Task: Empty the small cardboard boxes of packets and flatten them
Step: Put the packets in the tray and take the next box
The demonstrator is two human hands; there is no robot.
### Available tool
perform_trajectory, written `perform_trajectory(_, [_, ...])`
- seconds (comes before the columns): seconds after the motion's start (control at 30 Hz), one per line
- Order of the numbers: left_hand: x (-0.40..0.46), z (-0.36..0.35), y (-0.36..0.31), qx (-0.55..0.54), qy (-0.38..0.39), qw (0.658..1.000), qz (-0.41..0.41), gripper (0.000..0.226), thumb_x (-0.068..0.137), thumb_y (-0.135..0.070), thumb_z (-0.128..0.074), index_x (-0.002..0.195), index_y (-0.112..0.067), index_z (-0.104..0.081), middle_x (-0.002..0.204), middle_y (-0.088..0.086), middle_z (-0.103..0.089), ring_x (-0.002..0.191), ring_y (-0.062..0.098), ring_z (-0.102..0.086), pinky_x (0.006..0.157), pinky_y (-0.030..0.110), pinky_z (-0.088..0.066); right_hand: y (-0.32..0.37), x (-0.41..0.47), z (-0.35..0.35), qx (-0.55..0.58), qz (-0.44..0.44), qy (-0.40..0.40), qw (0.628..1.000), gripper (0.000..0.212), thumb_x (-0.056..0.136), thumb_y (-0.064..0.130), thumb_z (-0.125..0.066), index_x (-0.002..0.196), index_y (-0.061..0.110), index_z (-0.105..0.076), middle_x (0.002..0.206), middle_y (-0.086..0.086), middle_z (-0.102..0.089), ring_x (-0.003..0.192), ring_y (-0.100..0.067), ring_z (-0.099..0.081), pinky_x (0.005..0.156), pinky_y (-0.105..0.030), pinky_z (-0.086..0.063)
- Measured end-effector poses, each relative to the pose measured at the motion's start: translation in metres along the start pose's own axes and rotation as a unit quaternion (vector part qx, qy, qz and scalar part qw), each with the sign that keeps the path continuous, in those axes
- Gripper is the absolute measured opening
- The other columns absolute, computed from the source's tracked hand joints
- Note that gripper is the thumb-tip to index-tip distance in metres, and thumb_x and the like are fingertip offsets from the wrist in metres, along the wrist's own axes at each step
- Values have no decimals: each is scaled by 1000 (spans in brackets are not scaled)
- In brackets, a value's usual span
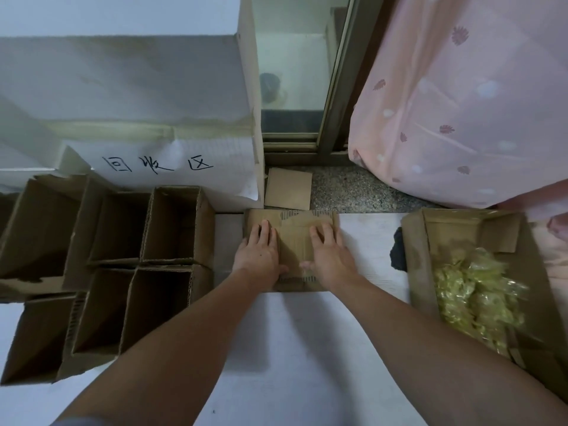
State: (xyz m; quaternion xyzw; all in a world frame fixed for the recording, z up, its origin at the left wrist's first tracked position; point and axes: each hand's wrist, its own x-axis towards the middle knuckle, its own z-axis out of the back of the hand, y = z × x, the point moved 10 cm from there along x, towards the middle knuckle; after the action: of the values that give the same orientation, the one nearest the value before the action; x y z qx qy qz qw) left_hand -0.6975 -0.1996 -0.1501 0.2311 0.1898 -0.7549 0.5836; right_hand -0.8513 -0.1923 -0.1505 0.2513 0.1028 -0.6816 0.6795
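Both hands lie palm-down with fingers straight on a flattened cardboard box (pixel 292 241), pressing it against the white table (pixel 307 348): the left hand (pixel 261 253) covers its left part and the right hand (pixel 330 256) its right part, neither curling round anything, thumbs pointing toward each other near the box's near edge. The flattened box sits at the table's far edge, its torn top layer showing corrugation along the far side. Bare white surface stretches from the box toward the camera between the 2 forearms, the widest free room in view. To the left, touching one another, stands a cluster of open small cardboard boxes (pixel 172 226), upright with dark interiors; at least 5 openings show, and the leftmost are cut off by the frame, so their contents cannot be made out. To the right, well apart from the hands, an open tray-like carton (pixel 415 272) holds a heap of yellow-green packets (pixel 476 290); its near corner runs out of frame. A dark object (pixel 399 253) is wedged beside its left wall, too hidden to identify. Beyond the table edge a loose cardboard sheet (pixel 289 189) lies on the speckled floor (pixel 353 189), beside a large white box with handwritten characters (pixel 156 164), with a pink curtain (pixel 461 103) at the right.
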Motion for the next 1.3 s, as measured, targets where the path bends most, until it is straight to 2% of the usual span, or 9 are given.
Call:
perform_trajectory(0.1, [-10,-1,-3,3,-15,1000,3,94,106,-55,-45,165,-8,12,172,12,21,160,32,13,128,48,-11,23,-17,9,-86,58,-65,992,52,98,45,-59,142,19,-48,148,-9,-39,139,-33,-30,117,-46,-26])
perform_trajectory(0.17, [-15,3,-8,17,-33,999,-17,80,107,-39,-47,166,-9,-2,174,12,11,160,35,7,129,49,-10,34,-26,2,-100,65,-59,991,39,99,29,-53,137,19,-53,145,-7,-45,134,-31,-36,118,-45,-24])
perform_trajectory(0.3, [-41,29,-10,-16,-52,997,-54,58,105,-32,-46,159,-14,-35,170,12,-20,159,33,-13,130,47,-13,39,-41,14,-66,60,-21,996,51,101,21,-47,151,15,-42,163,-8,-27,148,-31,-24,123,-41,-17])
perform_trajectory(0.4, [-76,64,1,-50,-92,991,-78,56,107,-37,-45,158,-17,-35,166,10,-33,155,28,-25,128,43,-16,47,-63,48,-35,83,-11,996,50,106,24,-41,155,15,-35,168,-10,-19,152,-31,-20,122,-40,-23])
perform_trajectory(0.5, [-114,95,22,-49,-120,988,-90,66,107,-47,-47,163,-17,-27,167,8,-33,155,27,-27,127,40,-17,71,-87,86,-35,121,-6,992,53,106,30,-43,157,19,-32,167,-8,-22,150,-33,-28,120,-42,-31])
perform_trajectory(0.67, [-190,146,71,-44,-184,976,-107,69,103,-51,-42,160,-12,-33,161,10,-41,150,28,-36,124,36,-18,144,-129,150,-71,178,-35,981,60,105,28,-46,161,19,-25,166,-4,-26,149,-29,-32,120,-39,-30])
perform_trajectory(0.9, [-293,173,181,-58,-234,970,-15,70,108,-51,-44,165,-15,-26,171,6,-27,158,21,-21,129,35,-11,292,-166,185,-92,265,-60,958,56,105,30,-48,157,16,-35,160,-9,-40,147,-27,-37,121,-34,-29])
perform_trajectory(1.07, [-362,164,253,-98,-257,957,86,66,109,-48,-46,165,-21,-26,171,1,-25,159,20,-17,128,36,-11,386,-190,177,-115,333,-57,934,52,101,39,-51,151,27,-45,152,-1,-50,139,-26,-47,114,-39,-40])
perform_trajectory(1.3, [-441,122,316,-158,-253,932,208,60,110,-45,-42,164,-25,-29,170,1,-29,157,25,-25,127,42,-21,471,-228,142,-120,408,-12,905,57,105,36,-50,158,24,-34,163,1,-36,148,-22,-36,121,-41,-32])
